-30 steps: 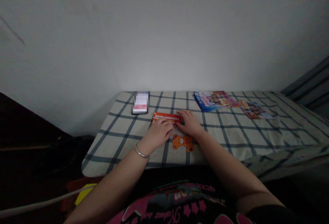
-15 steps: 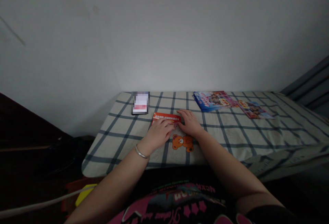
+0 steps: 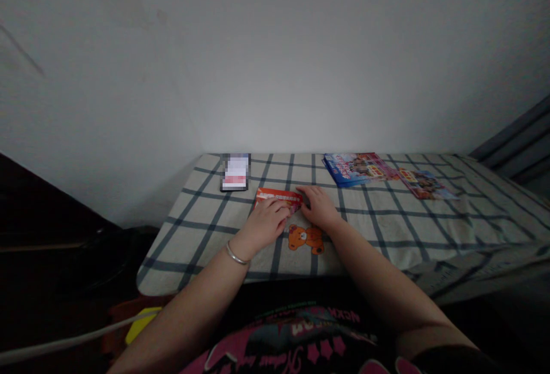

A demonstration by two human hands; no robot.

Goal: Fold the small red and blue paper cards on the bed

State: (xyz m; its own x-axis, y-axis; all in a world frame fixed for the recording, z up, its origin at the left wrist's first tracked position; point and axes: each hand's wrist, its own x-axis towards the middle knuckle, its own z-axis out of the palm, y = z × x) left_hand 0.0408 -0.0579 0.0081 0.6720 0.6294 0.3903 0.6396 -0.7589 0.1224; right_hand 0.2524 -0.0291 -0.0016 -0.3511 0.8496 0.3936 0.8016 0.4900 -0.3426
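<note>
A flat red packet [image 3: 280,193] with a row of white characters lies on the tablecloth in front of me. My left hand [image 3: 267,220] is closed over its lower left part, fingers bent on top and covering much of it. At its right end, my right hand [image 3: 320,208] has its fingers curled around the edge, with the thumb close to the packet's printed face. Just below both hands is an orange bear figure [image 3: 306,239], flat on the cloth. The packet's underside and the fingertips beneath are hidden.
A phone [image 3: 235,172] with a lit, blurred screen lies near the wall at the left. Toward the back right are a blue and pink booklet stack [image 3: 354,169] and a smaller picture booklet [image 3: 425,184]. A checked tablecloth [image 3: 193,236] covers the table.
My right hand's fingers have curled in at the packet's right end. My left fingers have drawn back slightly from the right thumb, showing more of the packet's face.
</note>
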